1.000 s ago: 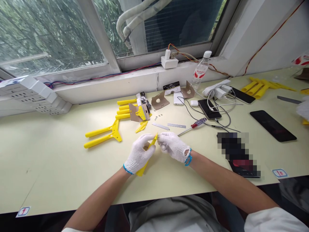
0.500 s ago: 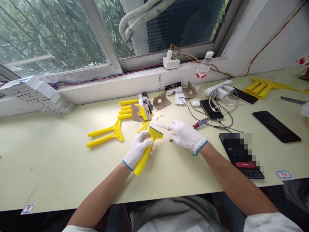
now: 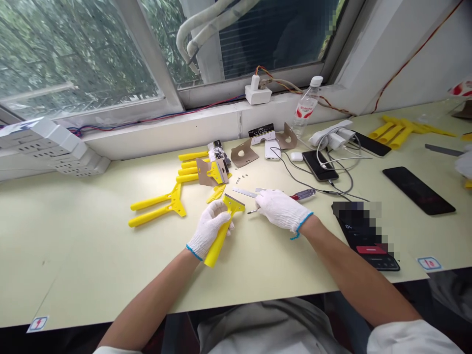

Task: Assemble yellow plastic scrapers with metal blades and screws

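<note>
Left hand (image 3: 209, 228): fingers wrapped round yellow scraper (image 3: 217, 247), blade end toward 1 o'clock | Right hand (image 3: 282, 210), scraper's 2 o'clock: fingers curled over screwdriver (image 3: 304, 194) shaft, grip unclear | Step: likely taking up screwdriver | Next calls for: secure handle grip

Red "10" on the right table-edge sticker (image 3: 429, 264) (digit on left sticker (image 3: 38, 324) unclear)
</note>
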`<state>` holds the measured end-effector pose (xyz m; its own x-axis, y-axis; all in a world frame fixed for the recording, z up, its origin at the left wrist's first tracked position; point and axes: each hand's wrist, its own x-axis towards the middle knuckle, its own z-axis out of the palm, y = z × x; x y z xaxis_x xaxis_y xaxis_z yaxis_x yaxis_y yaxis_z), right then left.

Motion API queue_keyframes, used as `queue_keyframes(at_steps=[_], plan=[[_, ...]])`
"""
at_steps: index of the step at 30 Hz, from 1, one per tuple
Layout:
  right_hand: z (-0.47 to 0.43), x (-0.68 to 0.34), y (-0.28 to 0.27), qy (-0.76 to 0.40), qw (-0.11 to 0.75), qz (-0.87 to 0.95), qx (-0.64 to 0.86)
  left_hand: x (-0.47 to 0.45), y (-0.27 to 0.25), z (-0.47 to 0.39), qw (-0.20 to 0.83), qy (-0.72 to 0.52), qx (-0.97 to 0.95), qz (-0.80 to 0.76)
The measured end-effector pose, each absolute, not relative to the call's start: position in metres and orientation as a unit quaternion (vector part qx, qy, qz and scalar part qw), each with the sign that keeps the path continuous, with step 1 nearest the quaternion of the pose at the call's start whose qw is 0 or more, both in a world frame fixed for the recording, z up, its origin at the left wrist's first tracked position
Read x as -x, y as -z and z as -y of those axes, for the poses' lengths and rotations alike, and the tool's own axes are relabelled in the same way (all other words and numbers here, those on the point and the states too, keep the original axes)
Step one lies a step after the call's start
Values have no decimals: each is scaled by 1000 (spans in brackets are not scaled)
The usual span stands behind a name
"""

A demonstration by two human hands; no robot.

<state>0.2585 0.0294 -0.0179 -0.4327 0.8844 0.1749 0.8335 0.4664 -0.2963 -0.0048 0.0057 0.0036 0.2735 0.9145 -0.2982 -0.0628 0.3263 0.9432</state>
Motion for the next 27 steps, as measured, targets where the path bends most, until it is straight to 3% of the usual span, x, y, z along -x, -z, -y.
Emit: queue_keyframes(at_steps=[2,4,12,27], plan=[[-28,-251,13,-78,102,846,518,5,-2,-6,652,-370,-457,-478],[-26,-244,7,-85,110,838,528,5,-2,-5,641,-370,-471,-480],[-17,-225,3,-132,318,823,452,4,0,-2,593,-367,-521,-491],[-17,-228,21,-110,334,836,422,8,5,-2,574,-356,-534,-509]])
